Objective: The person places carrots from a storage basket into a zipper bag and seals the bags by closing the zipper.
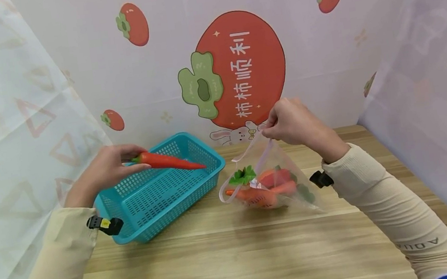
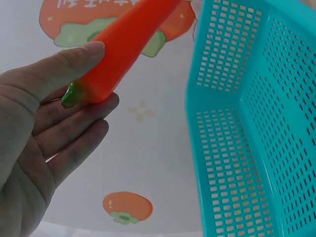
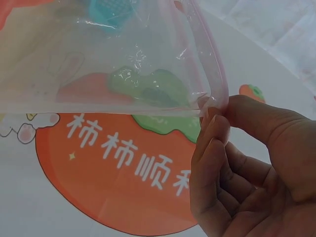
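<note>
My left hand (image 1: 110, 169) pinches a long red carrot-shaped vegetable (image 1: 171, 161) by its green-tipped thick end, close up a red chili pepper (image 2: 129, 45) in the left wrist view. Its pointed end reaches out over the teal basket (image 1: 166, 217). With thumb and fingertips, my right hand (image 1: 295, 123) grips the top corner of a clear zip bag (image 1: 294, 158), seen close in the right wrist view as a pink-edged bag (image 3: 212, 54). Inside the bag lie several red and orange vegetables (image 1: 262, 195), one with a green leafy top (image 1: 243, 175). The bag's mouth hangs apart toward the basket.
The perforated basket stands left of the bag on the wooden table (image 1: 239, 260). Behind rises a white backdrop (image 1: 301, 54) printed with persimmons, and further sheets (image 1: 0, 117) hang at both sides. Each wrist wears a small black camera (image 1: 109, 224).
</note>
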A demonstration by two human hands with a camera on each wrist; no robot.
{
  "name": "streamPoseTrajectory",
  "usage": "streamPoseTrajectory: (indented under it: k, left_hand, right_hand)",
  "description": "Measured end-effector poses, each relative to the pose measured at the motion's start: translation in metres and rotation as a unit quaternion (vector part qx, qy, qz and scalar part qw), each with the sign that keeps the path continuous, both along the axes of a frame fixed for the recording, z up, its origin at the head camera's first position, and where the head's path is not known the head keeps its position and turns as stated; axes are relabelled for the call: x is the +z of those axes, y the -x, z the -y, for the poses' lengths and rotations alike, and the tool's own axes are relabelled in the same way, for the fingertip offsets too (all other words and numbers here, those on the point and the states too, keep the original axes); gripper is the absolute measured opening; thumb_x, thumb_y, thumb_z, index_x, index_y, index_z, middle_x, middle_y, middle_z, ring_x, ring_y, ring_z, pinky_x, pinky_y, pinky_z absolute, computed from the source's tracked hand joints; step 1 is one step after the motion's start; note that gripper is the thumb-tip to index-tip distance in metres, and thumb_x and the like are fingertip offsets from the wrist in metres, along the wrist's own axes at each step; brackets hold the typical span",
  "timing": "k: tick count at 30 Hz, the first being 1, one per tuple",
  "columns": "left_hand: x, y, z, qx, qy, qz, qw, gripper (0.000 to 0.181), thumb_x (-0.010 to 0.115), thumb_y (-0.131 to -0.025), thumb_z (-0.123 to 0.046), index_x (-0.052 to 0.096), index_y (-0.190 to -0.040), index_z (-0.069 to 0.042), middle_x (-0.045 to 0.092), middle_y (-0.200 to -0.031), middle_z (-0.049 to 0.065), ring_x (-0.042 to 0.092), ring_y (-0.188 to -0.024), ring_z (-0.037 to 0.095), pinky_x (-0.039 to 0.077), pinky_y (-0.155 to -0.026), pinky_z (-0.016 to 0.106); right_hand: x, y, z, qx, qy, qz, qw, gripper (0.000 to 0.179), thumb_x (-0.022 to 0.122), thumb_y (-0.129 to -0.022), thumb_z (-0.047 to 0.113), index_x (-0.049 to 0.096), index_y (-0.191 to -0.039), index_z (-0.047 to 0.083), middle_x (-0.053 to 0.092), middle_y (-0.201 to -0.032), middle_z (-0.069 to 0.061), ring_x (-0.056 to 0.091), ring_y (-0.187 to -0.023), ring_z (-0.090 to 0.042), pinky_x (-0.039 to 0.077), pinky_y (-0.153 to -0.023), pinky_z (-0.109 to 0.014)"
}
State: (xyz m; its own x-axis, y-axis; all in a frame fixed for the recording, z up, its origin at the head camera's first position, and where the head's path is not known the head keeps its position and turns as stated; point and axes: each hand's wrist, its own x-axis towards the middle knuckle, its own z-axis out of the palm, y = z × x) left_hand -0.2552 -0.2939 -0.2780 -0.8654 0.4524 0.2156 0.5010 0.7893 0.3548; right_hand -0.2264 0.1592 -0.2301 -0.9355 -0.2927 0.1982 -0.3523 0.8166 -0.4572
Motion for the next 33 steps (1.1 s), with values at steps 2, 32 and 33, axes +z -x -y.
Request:
streamPoseTrajectory:
  k: [2, 32, 33]
  left_hand:
    - [0.002, -0.004, -0.002, -0.004, 0.0, -0.007, 1.0, 0.045, 0.082, -0.094, -0.028, 0.072, -0.131, -0.004, 0.079, -0.116, 0.017, 0.077, -0.108, 0.038, 0.061, -0.095, 0.058]
    - [0.027, -0.041, -0.037, -0.088, -0.014, -0.116, 0.9892, 0.042, 0.09, -0.086, -0.022, 0.078, -0.125, -0.015, 0.081, -0.108, -0.001, 0.075, -0.096, 0.014, 0.061, -0.082, 0.035]
    - [0.027, -0.042, -0.039, -0.095, -0.014, -0.121, 0.988, 0.041, 0.09, -0.085, -0.021, 0.078, -0.124, -0.015, 0.081, -0.107, -0.002, 0.074, -0.095, 0.013, 0.061, -0.081, 0.032]
  right_hand:
    - [0.0, 0.001, 0.0, 0.0, 0.001, 0.002, 1.0, 0.024, 0.078, -0.094, 0.016, 0.078, -0.072, 0.006, 0.075, -0.071, -0.006, 0.045, -0.053, -0.015, 0.035, -0.051, -0.03]
    - [-0.005, 0.006, 0.004, -0.016, 0.004, 0.0, 0.9999, 0.025, 0.077, -0.093, 0.014, 0.077, -0.069, 0.007, 0.077, -0.074, -0.008, 0.046, -0.053, -0.015, 0.035, -0.05, -0.029]
    - [-0.005, 0.006, 0.004, -0.017, 0.004, 0.0, 0.9998, 0.025, 0.077, -0.093, 0.014, 0.077, -0.069, 0.007, 0.078, -0.075, -0.009, 0.046, -0.053, -0.015, 0.035, -0.05, -0.029]
